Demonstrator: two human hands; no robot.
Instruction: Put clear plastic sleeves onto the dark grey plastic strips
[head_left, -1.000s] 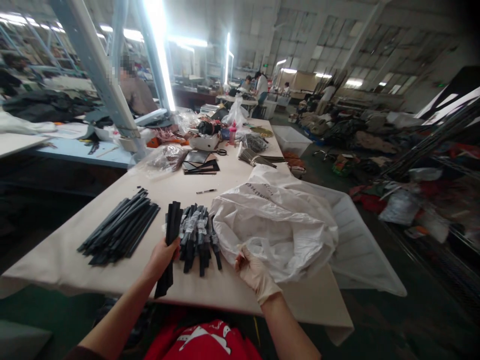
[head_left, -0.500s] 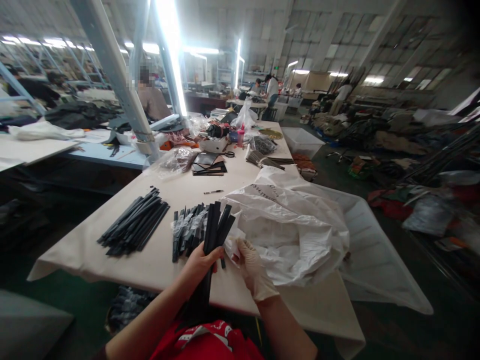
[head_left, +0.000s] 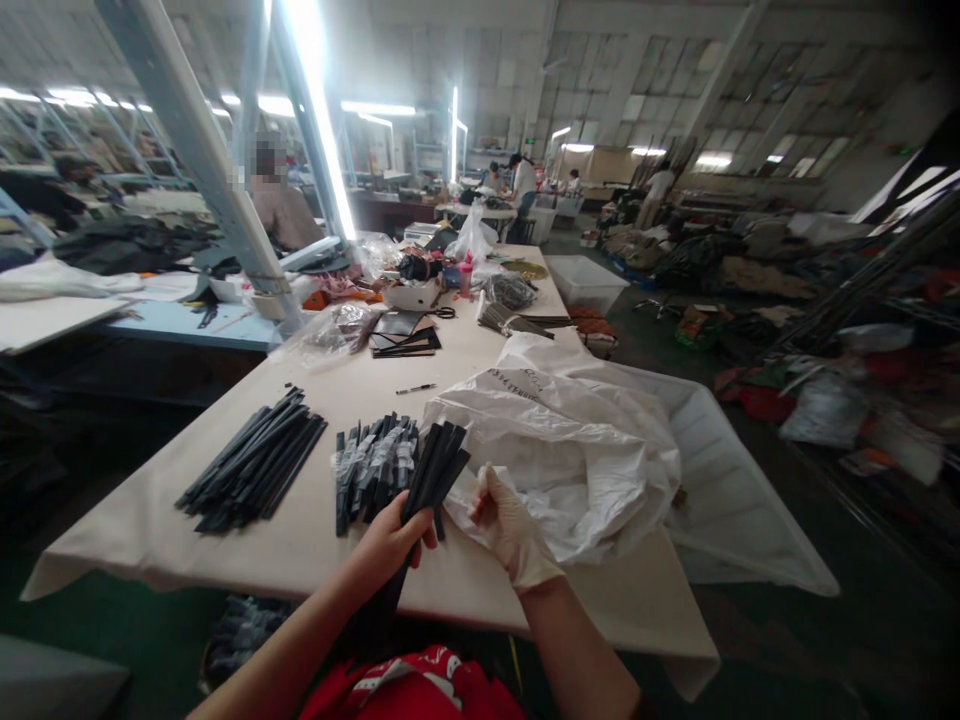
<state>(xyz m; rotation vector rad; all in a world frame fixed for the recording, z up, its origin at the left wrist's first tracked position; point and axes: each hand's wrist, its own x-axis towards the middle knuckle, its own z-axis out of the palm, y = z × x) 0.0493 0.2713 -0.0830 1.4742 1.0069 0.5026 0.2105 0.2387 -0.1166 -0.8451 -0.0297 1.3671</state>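
My left hand [head_left: 390,545] is closed round a bundle of long black strips [head_left: 431,475], held slanting up toward the right over the table's front edge. My right hand [head_left: 508,528], in a pale glove, grips the near edge of a big white plastic bag [head_left: 570,450] right beside the bundle's upper end. On the table just left of the bundle lies a heap of black strips with pale wrapping [head_left: 375,470]. Farther left lies a larger pile of long black strips [head_left: 255,462].
The beige table [head_left: 315,540] runs away from me; a pen [head_left: 415,389], black sheets [head_left: 401,333], clear bags and clutter lie farther back. A white plastic tub [head_left: 720,490] stands at the table's right. A person sits at the left table; others work far behind.
My left hand has carried the black bundle from left of the wrapped heap rightward to the bag's edge. My right hand has kept its hold on the bag.
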